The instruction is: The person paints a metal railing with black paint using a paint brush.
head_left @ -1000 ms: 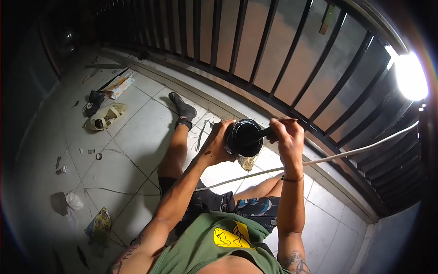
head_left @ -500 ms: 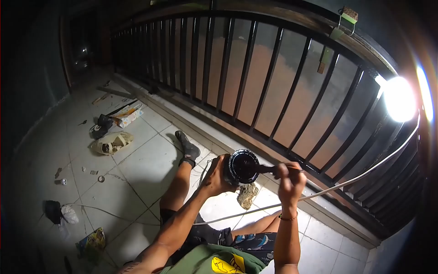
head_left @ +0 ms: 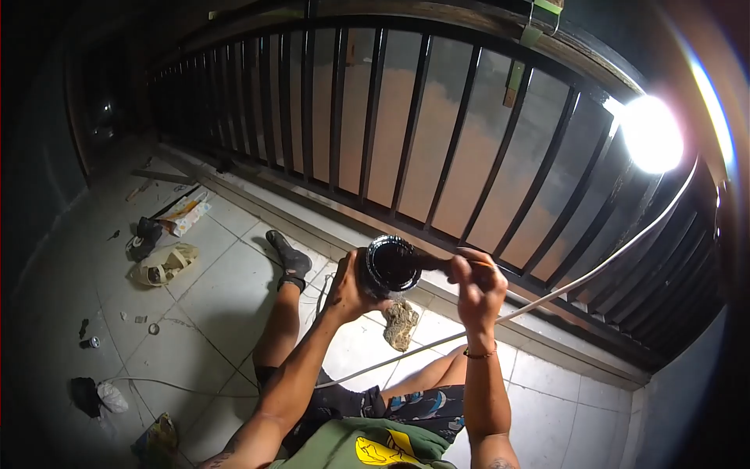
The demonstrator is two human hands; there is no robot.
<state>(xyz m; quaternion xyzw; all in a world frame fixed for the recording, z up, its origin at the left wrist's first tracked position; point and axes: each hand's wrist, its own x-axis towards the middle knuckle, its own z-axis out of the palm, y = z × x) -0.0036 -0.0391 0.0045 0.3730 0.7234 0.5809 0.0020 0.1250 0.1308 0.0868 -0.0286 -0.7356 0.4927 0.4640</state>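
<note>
Wrapped round the side of a round can [head_left: 393, 264] of dark liquid is my left hand [head_left: 349, 291], holding it up in front of me with its open top facing me. My right hand [head_left: 478, 288] grips the handle of a dark brush [head_left: 430, 263], whose head reaches over the can's rim; its tip is hard to tell from the dark contents. Below the can, a crumpled brownish rag or lump [head_left: 401, 325] lies on the tiles between my legs.
A black metal railing [head_left: 406, 133] runs along a ledge ahead. A bright lamp [head_left: 652, 134] hangs at the right, its white cable [head_left: 562, 291] crossing over my legs. Bags [head_left: 166, 264], small metal pieces and scraps lie on the floor at the left.
The view has turned, so the railing, lamp and floor items appear shifted. My hands, the can and the brush stay in nearly the same arrangement, with the brush still at the can's mouth.
</note>
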